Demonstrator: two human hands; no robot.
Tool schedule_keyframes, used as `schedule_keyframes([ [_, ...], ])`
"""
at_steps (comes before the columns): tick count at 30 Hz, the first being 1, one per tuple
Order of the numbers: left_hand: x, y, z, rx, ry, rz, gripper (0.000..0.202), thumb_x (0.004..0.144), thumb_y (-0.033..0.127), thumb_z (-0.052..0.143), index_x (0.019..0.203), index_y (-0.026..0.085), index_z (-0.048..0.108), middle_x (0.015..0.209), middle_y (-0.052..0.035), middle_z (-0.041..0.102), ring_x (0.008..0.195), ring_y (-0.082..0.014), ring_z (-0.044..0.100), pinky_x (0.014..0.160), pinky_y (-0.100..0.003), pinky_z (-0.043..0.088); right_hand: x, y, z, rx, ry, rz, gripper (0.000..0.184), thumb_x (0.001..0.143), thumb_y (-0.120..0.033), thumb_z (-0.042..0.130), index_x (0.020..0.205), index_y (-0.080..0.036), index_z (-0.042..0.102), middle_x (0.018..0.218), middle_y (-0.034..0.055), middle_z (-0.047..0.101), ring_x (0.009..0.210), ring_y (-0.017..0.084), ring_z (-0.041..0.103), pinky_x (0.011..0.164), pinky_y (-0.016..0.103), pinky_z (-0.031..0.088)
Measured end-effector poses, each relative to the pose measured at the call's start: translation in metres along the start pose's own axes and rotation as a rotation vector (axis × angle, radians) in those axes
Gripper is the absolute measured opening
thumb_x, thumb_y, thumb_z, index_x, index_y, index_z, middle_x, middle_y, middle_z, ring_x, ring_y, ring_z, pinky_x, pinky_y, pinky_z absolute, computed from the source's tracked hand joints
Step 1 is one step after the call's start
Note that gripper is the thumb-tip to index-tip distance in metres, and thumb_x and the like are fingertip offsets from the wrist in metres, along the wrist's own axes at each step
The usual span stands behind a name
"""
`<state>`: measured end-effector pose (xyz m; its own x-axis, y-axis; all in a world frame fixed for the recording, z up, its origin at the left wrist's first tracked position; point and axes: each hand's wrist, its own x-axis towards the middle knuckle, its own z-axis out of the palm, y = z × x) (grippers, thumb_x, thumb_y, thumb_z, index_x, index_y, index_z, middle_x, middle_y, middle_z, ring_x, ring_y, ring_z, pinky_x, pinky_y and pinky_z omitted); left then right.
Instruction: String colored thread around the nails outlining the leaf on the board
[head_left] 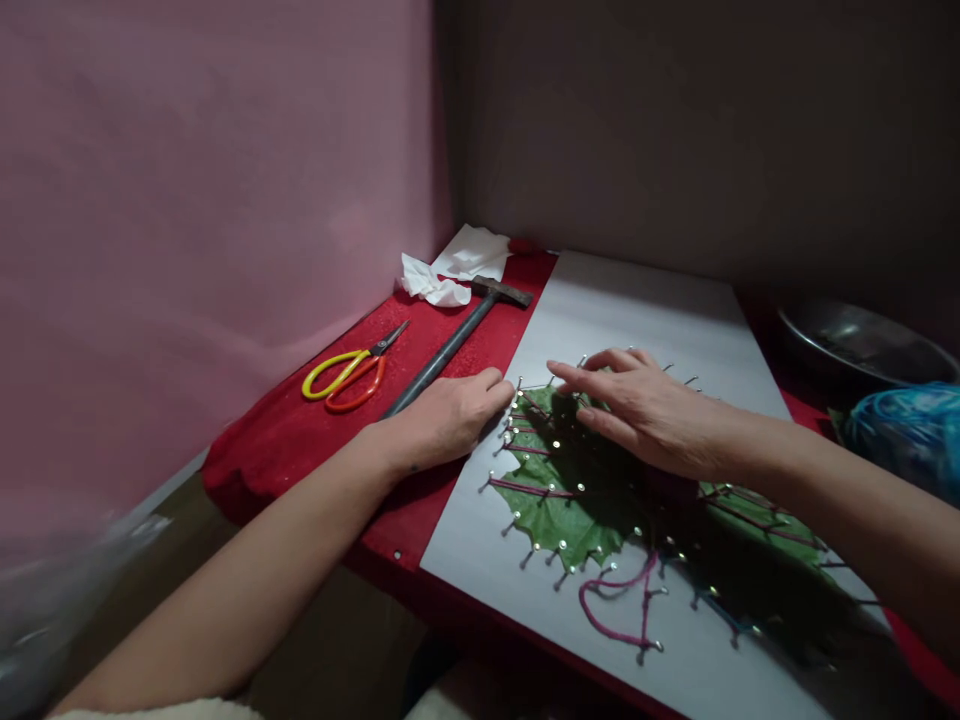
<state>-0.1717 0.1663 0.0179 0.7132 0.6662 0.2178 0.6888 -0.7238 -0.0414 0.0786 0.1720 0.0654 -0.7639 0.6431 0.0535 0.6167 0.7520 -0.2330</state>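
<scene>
- Green leaf [555,520]: lies on the white board [637,290], ringed by nails [658,646], maroon yarn [582,598] strung across.
- My left hand [461,412]: fingers bent beside the nails at the leaf's left edge; I cannot tell whether they grip yarn.
- My right hand [649,410]: above the leaf, fingers loosely extended; grasp underneath hidden.
- Left of board, on red cloth [420,335]: hammer [450,347], scissors [356,375].
- Right: metal bowl [862,340], blue yarn [907,430].
</scene>
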Motion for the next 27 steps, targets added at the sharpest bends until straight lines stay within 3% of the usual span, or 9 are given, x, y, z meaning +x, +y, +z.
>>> schedule_keyframes([
  [3,0.001,-0.001,0.001,-0.021,-0.008,-0.010,0.010,0.087,0.010,0.039,0.088,0.015,0.048,0.083,-0.0030,0.050,0.063,-0.0115,0.045,0.054,-0.025,0.034,-0.014,0.000,-0.015,0.076,0.142,0.039,0.052,0.094,-0.040,0.033,0.144,-0.027,0.030,0.126,0.0082,0.057,0.114,0.027,0.044,0.093,0.050,0.037],
  [7,0.002,-0.002,0.002,-0.042,-0.017,-0.008,0.013,0.086,0.008,0.038,0.086,0.015,0.049,0.082,-0.0028,0.049,0.062,-0.0114,0.045,0.055,-0.025,0.034,-0.050,0.007,-0.028,0.154,0.283,0.182,0.049,0.093,-0.040,0.035,0.142,-0.034,0.032,0.124,0.0056,0.059,0.114,0.027,0.047,0.092,0.051,0.040],
  [14,0.002,-0.005,0.004,-0.060,0.000,-0.001,0.014,0.086,0.009,0.037,0.084,0.017,0.049,0.079,-0.0017,0.048,0.060,-0.0125,0.044,0.054,-0.026,0.034,-0.124,0.025,-0.002,0.299,0.578,0.545,0.043,0.094,-0.040,0.035,0.137,-0.035,0.042,0.112,0.0036,0.066,0.111,0.021,0.053,0.100,0.045,0.037],
  [17,0.002,-0.006,0.004,-0.076,-0.026,-0.017,0.013,0.088,0.012,0.036,0.084,0.018,0.048,0.080,-0.0015,0.047,0.062,-0.0127,0.045,0.056,-0.025,0.036,-0.144,0.029,0.009,0.362,0.708,0.631,0.043,0.093,-0.042,0.037,0.133,-0.032,0.047,0.104,0.0046,0.069,0.111,0.022,0.054,0.103,0.045,0.034],
  [19,0.003,-0.006,0.004,-0.086,-0.046,-0.036,0.013,0.090,0.015,0.035,0.083,0.018,0.047,0.080,-0.0015,0.046,0.062,-0.0126,0.045,0.057,-0.025,0.036,-0.152,0.030,0.013,0.383,0.727,0.670,0.043,0.093,-0.042,0.037,0.132,-0.030,0.049,0.100,0.0055,0.069,0.109,0.022,0.056,0.101,0.046,0.036],
  [22,0.004,-0.005,0.003,-0.103,-0.065,-0.064,0.014,0.091,0.017,0.034,0.083,0.017,0.046,0.080,-0.0021,0.046,0.064,-0.0130,0.046,0.059,-0.025,0.038,-0.155,0.029,0.015,0.377,0.696,0.652,0.043,0.092,-0.041,0.041,0.131,-0.026,0.049,0.095,0.0067,0.069,0.096,0.022,0.060,0.089,0.044,0.046],
  [27,0.005,-0.004,0.002,-0.137,-0.081,-0.086,0.014,0.090,0.016,0.034,0.083,0.018,0.046,0.081,-0.0030,0.048,0.067,-0.0132,0.048,0.062,-0.025,0.040,-0.143,0.018,0.014,0.249,0.579,0.335,0.045,0.087,-0.026,0.052,0.132,-0.028,0.047,0.100,0.0055,0.066,0.090,0.019,0.060,0.082,0.039,0.048],
])
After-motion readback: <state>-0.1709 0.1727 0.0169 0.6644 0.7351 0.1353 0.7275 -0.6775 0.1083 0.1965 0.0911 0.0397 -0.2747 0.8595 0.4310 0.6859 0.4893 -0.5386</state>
